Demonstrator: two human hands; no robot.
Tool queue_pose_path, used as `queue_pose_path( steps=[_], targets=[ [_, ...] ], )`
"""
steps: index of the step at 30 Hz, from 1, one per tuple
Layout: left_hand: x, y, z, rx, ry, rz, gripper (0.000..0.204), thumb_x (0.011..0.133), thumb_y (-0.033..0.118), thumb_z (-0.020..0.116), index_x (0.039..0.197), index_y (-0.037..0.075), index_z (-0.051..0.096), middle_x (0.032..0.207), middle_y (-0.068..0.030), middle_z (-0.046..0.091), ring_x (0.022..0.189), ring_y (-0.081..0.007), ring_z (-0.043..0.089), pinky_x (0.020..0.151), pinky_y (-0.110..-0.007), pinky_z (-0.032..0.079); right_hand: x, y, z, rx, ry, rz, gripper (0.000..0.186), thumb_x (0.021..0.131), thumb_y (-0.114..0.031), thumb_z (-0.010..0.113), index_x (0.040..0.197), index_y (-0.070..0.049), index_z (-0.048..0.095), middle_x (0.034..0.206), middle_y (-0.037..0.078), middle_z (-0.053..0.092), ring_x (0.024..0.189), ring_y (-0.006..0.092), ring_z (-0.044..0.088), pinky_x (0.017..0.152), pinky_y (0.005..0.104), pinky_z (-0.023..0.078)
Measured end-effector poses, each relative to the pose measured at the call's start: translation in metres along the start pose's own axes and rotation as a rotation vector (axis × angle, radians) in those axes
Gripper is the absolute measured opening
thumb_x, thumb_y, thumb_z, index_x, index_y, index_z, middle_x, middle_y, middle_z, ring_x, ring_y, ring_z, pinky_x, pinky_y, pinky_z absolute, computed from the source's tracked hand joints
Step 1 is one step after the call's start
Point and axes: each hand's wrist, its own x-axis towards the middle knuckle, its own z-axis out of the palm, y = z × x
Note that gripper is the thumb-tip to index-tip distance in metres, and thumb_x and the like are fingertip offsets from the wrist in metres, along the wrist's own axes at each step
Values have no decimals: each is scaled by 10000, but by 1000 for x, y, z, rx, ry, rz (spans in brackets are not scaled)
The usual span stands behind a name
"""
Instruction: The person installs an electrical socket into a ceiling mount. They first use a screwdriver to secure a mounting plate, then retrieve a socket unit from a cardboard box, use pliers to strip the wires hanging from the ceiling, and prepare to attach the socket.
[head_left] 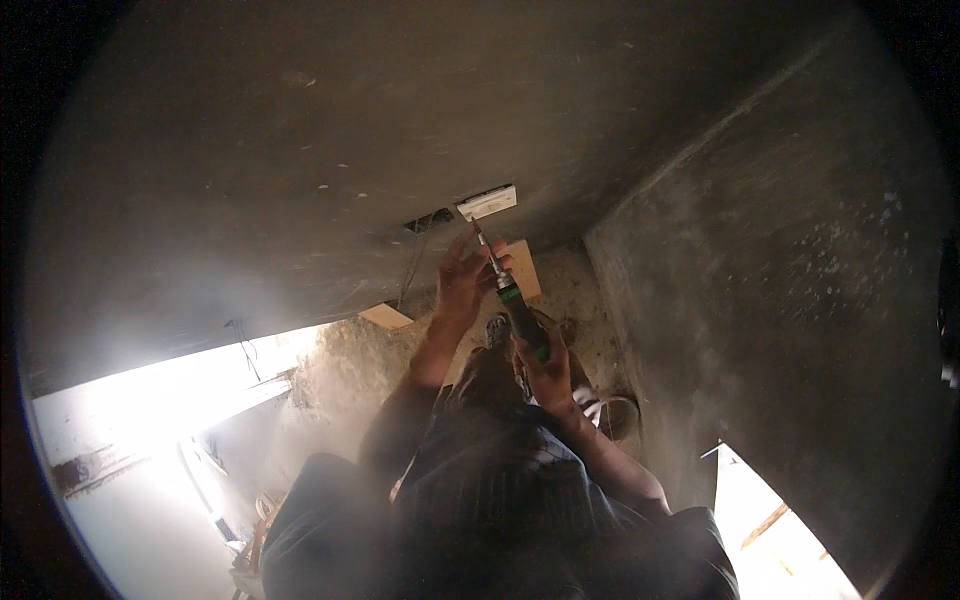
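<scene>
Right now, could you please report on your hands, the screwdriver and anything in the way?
Right hand gripping screwdriver; left hand at its shaft; tip by white wall plate, contact unclear; no obstruction visible.

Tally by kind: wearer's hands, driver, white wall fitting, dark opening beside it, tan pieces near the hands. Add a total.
Hands: 2
Driver: 1
White fitting: 1
Dark opening: 1
Tan pieces: 2
Total: 7

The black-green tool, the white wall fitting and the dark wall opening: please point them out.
Black-green tool (518,311): head view, on its body.
White wall fitting (489,204): head view, middle of its front.
Dark wall opening (432,220): head view, inside its edges.
</scene>
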Motion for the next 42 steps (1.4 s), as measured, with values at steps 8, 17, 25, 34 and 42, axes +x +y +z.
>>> queue_pose_path(
  steps=[8, 17, 25, 34, 42],
  targets=[
    [13, 3, -23, -50, -108, -38, 696, 923, 188, 668, 1489, 77, 279, 1199, -234, 623, 959, -294, 691, 798, -399, 593, -4, 2, 37, -79, 149, -58, 478, 966, -119, 569, 1393, 14, 399, 823, 53, 566, 652, 99, 519, 567, 250, 428],
    [17, 10, -29, -103, -204, -78, 686, 919, 159, 666, 1492, 108, 292, 1185, -236, 611, 954, -300, 680, 819, -441, 605, -7, 5, 56, -38, 262, -53, 439, 969, -128, 577, 1358, 13, 431, 808, 30, 570, 648, 87, 514, 570, 245, 427],
    [16, 14, -24, -104, -202, -75, 710, 920, 185, 671, 1494, 82, 265, 1183, -223, 615, 981, -289, 671, 829, -427, 592, -6, 7, 54, -392, 364, -260, 470, 942, -96, 592, 1371, 2, 427, 853, 66, 601, 679, 147, 565, 610, 272, 464],
    [-4, 8, -31, -26, -462, -328, 563, 904, 179, 699, 1363, 51, 401, 1178, -157, 628, 1033, -218, 648, 846, -332, 528, -8, 67, 10, 652, 284, 232, 403, 940, -48, 569, 1326, -54, 453, 908, 97, 648, 651, 231, 604, 653, 301, 508],
    [9, -4, -27, 776, -362, -40, 531, 841, 265, 767, 1266, 47, 534, 1090, -76, 634, 1011, -179, 609, 893, -335, 501, -7, -10, 69, 65, 435, -124, 325, 1022, -271, 501, 1237, -27, 499, 916, 108, 644, 720, 174, 612, 650, 289, 500]
  ],
)
